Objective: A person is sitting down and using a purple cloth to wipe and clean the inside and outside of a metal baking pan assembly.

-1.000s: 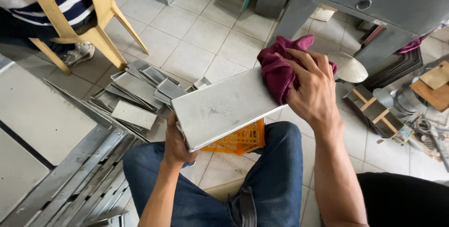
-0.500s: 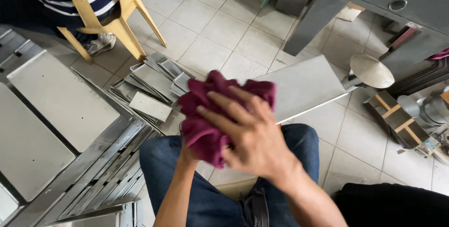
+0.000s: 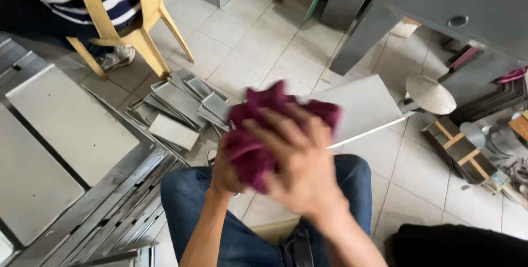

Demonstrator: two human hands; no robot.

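Observation:
I sit with a flat grey metal panel (image 3: 366, 104) held over my knees. My right hand (image 3: 300, 159) presses a maroon cloth (image 3: 250, 148) onto the near end of the panel, and the hand is blurred with motion. My left hand (image 3: 224, 170) grips the panel's near left end from below and is mostly hidden behind the cloth. The panel's far end sticks out to the right above the tiled floor.
A heap of small metal trays (image 3: 179, 104) lies on the floor ahead. Large metal sheets and rails (image 3: 66, 135) fill the left. A person sits on a yellow plastic chair (image 3: 129, 16) at upper left. A grey cabinet (image 3: 440, 3) and wooden scraps (image 3: 459, 148) stand right.
My right hand has dragged the cloth from the panel's far right end down to its near left end. The view has swung a little to the right.

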